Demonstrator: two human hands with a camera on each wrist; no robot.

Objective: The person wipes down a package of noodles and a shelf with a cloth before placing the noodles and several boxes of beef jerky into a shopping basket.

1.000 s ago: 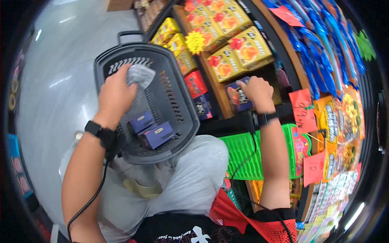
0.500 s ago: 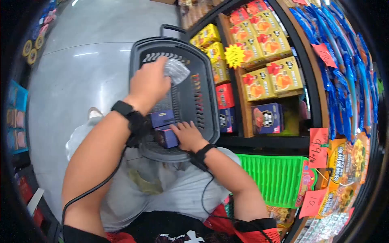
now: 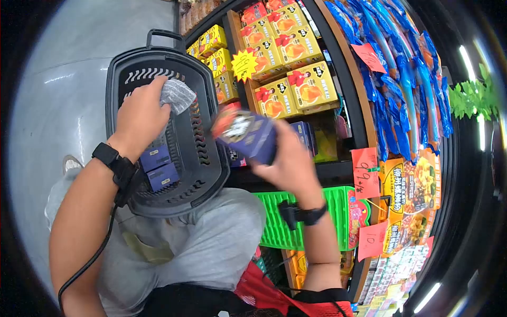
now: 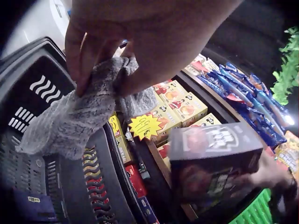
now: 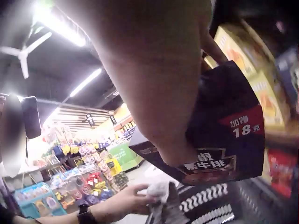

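Observation:
My left hand (image 3: pixel 141 113) grips a crumpled grey cloth (image 3: pixel 177 96) above the far end of a black shopping basket (image 3: pixel 122 61). In the left wrist view the cloth (image 4: pixel 70 123) hangs down from the fingers over the slotted wall. My right hand (image 3: pixel 292 161) holds a dark blue printed box (image 3: pixel 251 138) between the shelf and the basket's right rim; the box is blurred in the head view. White lettering on the box (image 5: pixel 224 126) shows in the right wrist view. Inside the basket lie two dark blue boxes (image 3: pixel 162 175) at the near end.
Yellow boxes (image 3: pixel 311 87) fill the shelf on the right, with another dark blue box (image 3: pixel 302 134) below them. A green ridged plastic board (image 3: pixel 280 224) stands beside my knee. Blue packets (image 3: pixel 391 79) and red price cards (image 3: pixel 364 171) hang farther right.
My right hand went from the shelf to the boxes in the basket, then back to the shelf side, where it now holds a dark blue box. The left hand keeps gripping the cloth.

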